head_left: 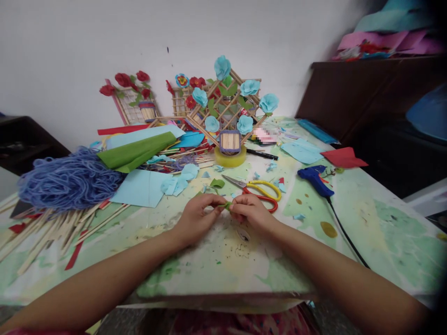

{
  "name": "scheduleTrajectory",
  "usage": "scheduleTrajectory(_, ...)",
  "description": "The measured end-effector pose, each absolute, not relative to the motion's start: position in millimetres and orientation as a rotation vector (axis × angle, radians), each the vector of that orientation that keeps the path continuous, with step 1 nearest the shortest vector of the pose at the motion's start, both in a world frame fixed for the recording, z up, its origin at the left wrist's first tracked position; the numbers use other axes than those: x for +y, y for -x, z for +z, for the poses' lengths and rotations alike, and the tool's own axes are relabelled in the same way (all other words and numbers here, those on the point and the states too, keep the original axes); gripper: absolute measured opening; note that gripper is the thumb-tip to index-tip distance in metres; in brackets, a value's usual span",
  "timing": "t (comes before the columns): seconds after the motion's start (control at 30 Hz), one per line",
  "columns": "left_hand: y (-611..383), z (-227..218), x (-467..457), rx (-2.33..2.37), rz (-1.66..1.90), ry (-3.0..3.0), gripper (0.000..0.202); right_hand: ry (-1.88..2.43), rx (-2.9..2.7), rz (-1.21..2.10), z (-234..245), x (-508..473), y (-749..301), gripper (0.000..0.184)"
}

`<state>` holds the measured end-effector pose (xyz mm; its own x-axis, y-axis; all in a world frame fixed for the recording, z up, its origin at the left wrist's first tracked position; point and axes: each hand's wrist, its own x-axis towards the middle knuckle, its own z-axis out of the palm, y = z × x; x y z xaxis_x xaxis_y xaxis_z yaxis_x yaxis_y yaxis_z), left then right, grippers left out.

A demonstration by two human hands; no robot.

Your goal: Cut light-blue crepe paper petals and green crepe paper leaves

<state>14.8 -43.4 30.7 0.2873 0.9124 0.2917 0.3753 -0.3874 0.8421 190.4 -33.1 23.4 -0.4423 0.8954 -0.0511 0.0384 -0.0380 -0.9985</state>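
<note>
Both hands meet over the front middle of the table, pinching a small piece of green paper (227, 205) between their fingertips. My left hand (200, 217) grips its left side, and my right hand (252, 213) closes on its right side. Just beyond my right hand lie scissors (264, 190) with red and yellow handles, blades pointing left. Cut green scraps (217, 184) rest beyond my fingers. Further back, a stick lattice (228, 109) with light-blue paper flowers (245, 124) leans upright behind a roll of yellowish tape (229, 157).
Blue yarn (71, 179), loose wooden sticks (63, 232) and green paper (138, 151) crowd the left. On the right sits a blue glue gun (316, 180) with its cord running to the front edge. A black pen (261, 154) and red paper (344, 157) lie farther back.
</note>
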Motion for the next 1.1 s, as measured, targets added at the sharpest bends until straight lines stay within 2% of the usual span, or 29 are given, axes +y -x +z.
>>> scheduleTrajectory(0.2,-18.2,34.2,-46.3,1.134,0.952,-2.025,0.018,0.977,-1.484,1.608,25.7,-33.3,-190.3,0.023)
scheduleTrajectory(0.43,-17.1,32.6,-45.1,1.110,0.938,-2.037,0.012,0.912,-1.540,1.565,21.0,-36.3,-189.4,0.042)
scheduleTrajectory(0.57,-18.5,30.3,-42.4,1.067,0.950,-1.841,0.011,0.909,-1.597,1.510,19.4,-35.9,-187.5,0.050)
scheduleTrajectory(0.73,-22.9,28.6,-38.5,0.959,1.024,-1.346,0.019,0.993,-1.615,1.271,18.9,-31.2,-185.5,0.035)
scheduleTrajectory(0.9,-23.5,25.1,-38.7,0.986,1.081,-1.232,0.025,1.015,-1.619,1.133,17.6,-33.2,-182.6,0.020)
scheduleTrajectory(1.1,-24.1,24.0,-42.5,0.925,0.992,-1.195,0.029,1.099,-1.604,1.096,11.6,-35.1,-181.0,0.021)
